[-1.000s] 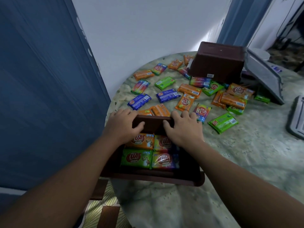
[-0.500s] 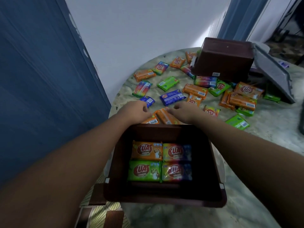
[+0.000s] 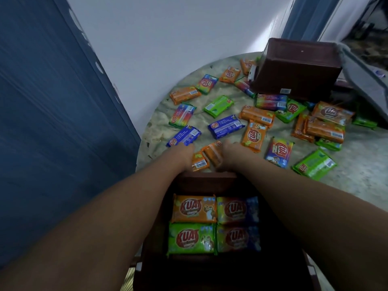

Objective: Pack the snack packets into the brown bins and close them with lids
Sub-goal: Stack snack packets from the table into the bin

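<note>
Two orange packets [image 3: 206, 157] lie on the tabletop [image 3: 357, 164] just past the far rim of the near brown bin [image 3: 207, 178], directly between the two hands. The left hand [image 3: 182, 154] touches the nearer one; the right hand [image 3: 230, 152] touches the other, whose long axis runs away from the person. Whether either grip has pinched its packet cannot be told. The bin holds four packets laid flat. A second brown bin [image 3: 298, 68] lies tipped far right.

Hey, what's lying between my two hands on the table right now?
In the head view, two orange packets lie side by side between the left hand and the right hand, just beyond the near bin.
</note>
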`<state>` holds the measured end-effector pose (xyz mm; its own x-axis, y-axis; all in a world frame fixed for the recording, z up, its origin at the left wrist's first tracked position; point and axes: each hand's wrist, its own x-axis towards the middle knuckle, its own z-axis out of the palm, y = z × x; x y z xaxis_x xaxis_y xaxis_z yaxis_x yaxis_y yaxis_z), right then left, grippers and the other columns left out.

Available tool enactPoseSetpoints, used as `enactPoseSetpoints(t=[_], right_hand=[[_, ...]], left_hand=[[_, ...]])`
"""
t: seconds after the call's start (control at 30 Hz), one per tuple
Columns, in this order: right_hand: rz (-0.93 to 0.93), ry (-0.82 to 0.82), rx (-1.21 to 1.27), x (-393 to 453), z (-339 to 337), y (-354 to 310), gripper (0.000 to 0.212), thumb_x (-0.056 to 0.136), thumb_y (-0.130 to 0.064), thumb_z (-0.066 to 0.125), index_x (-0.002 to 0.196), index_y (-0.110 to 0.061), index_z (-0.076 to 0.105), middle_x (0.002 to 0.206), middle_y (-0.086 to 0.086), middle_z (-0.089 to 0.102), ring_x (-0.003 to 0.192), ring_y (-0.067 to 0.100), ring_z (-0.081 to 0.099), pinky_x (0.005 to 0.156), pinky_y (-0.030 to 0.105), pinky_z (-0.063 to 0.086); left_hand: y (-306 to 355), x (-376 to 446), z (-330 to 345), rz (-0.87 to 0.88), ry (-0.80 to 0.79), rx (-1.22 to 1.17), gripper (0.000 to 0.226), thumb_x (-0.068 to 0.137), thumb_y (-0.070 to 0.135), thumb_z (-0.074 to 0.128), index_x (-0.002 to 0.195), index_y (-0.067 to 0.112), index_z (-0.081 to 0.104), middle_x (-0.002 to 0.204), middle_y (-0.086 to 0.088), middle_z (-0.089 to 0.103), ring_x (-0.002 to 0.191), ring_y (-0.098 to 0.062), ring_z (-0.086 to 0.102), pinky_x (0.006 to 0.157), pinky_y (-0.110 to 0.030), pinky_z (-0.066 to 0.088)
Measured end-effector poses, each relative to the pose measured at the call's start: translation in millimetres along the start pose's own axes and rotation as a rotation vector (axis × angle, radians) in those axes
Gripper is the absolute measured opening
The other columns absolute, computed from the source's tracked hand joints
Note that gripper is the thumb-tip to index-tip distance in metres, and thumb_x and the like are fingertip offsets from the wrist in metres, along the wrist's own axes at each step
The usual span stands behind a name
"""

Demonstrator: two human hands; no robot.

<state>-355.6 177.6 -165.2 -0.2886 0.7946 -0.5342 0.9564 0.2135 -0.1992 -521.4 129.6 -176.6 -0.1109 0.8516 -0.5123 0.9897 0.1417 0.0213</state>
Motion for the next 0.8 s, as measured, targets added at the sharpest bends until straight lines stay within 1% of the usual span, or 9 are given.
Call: enactPoseSetpoints(t=[0.07, 0.13, 0.23, 0.37, 0.43, 0.5, 0.6, 0.7, 0.8], right_hand=[[-0.017, -0.001, -0.040, 0, 1, 1, 0.085, 0.081, -0.038, 0.084, 0.148, -0.013, 0.039, 0.148, 0.017, 0.045, 0.134, 0.034, 0.048, 0.106, 0.046, 0.050], [-0.035, 0.009, -0.070, -1, 0, 2, 0.077, 0.083, -0.045, 0.080, 0.144, -0.011, 0.047, 0.145, 0.016, 0.047, 0.139, 0.034, 0.040, 0.106, 0.045, 0.047], [-0.007, 0.086, 0.007, -4, -3, 3, 0.080, 0.077, -0.055, 0.080, 0.135, -0.008, 0.050, 0.139, 0.018, 0.047, 0.140, 0.035, 0.036, 0.101, 0.042, 0.047], [-0.028, 0.282, 0.164, -16, -10, 6, 0.085, 0.073, -0.050, 0.082, 0.136, -0.009, 0.042, 0.142, 0.018, 0.041, 0.121, 0.033, 0.053, 0.094, 0.041, 0.051], [-0.094, 0.374, 0.197, -26, -16, 8, 0.077, 0.075, -0.046, 0.079, 0.131, -0.011, 0.041, 0.133, 0.014, 0.047, 0.113, 0.032, 0.055, 0.087, 0.040, 0.050], [-0.142, 0.451, 0.241, -39, -21, 10, 0.075, 0.076, -0.047, 0.075, 0.132, -0.013, 0.039, 0.128, 0.011, 0.048, 0.109, 0.031, 0.054, 0.083, 0.039, 0.049], [-0.175, 0.547, 0.292, -66, -23, 13, 0.071, 0.076, -0.052, 0.072, 0.129, -0.018, 0.040, 0.116, 0.004, 0.050, 0.096, 0.026, 0.054, 0.075, 0.040, 0.048], [-0.245, 0.642, 0.289, -95, -15, 19, 0.057, 0.077, -0.052, 0.071, 0.116, -0.022, 0.042, 0.103, -0.001, 0.052, 0.085, 0.023, 0.055, 0.065, 0.038, 0.047], [-0.330, 0.675, 0.273, -124, 1, 28, 0.055, 0.078, -0.053, 0.072, 0.113, -0.023, 0.042, 0.101, -0.002, 0.054, 0.082, 0.022, 0.058, 0.065, 0.040, 0.052]], left_hand=[[0, 2, 0, -0.006, -0.008, -0.004, 0.067, 0.085, 0.038, 0.077, 0.138, 0.015, 0.043, 0.138, -0.017, 0.048, 0.123, -0.034, 0.053, 0.099, -0.046, 0.050], [1, -1, -1, -0.031, -0.011, -0.043, 0.081, 0.079, 0.046, 0.081, 0.141, 0.016, 0.039, 0.141, -0.017, 0.043, 0.124, -0.036, 0.051, 0.099, -0.046, 0.049], [5, -9, -6, -0.060, 0.072, -0.187, 0.087, 0.073, 0.049, 0.084, 0.138, 0.016, 0.036, 0.141, -0.017, 0.037, 0.120, -0.036, 0.052, 0.091, -0.045, 0.051], [7, -25, -19, -0.003, 0.311, -0.325, 0.080, 0.071, 0.054, 0.077, 0.125, 0.018, 0.032, 0.118, -0.009, 0.053, 0.097, -0.029, 0.059, 0.070, -0.037, 0.046], [8, -36, -25, 0.021, 0.458, -0.299, 0.077, 0.070, 0.056, 0.074, 0.123, 0.019, 0.032, 0.108, -0.006, 0.057, 0.089, -0.028, 0.059, 0.067, -0.038, 0.047], [9, -49, -29, 0.020, 0.568, -0.316, 0.077, 0.070, 0.057, 0.073, 0.124, 0.020, 0.032, 0.106, -0.004, 0.057, 0.089, -0.028, 0.059, 0.070, -0.041, 0.051], [9, -74, -32, 0.050, 0.666, -0.361, 0.073, 0.070, 0.056, 0.073, 0.122, 0.024, 0.033, 0.104, 0.000, 0.057, 0.086, -0.025, 0.060, 0.073, -0.043, 0.055], [9, -100, -24, 0.099, 0.719, -0.368, 0.073, 0.069, 0.053, 0.073, 0.124, 0.024, 0.033, 0.102, 0.001, 0.057, 0.084, -0.023, 0.059, 0.070, -0.042, 0.053], [13, -131, -4, 0.150, 0.735, -0.342, 0.067, 0.069, 0.052, 0.073, 0.118, 0.024, 0.035, 0.101, 0.002, 0.055, 0.086, -0.024, 0.057, 0.068, -0.039, 0.046]])
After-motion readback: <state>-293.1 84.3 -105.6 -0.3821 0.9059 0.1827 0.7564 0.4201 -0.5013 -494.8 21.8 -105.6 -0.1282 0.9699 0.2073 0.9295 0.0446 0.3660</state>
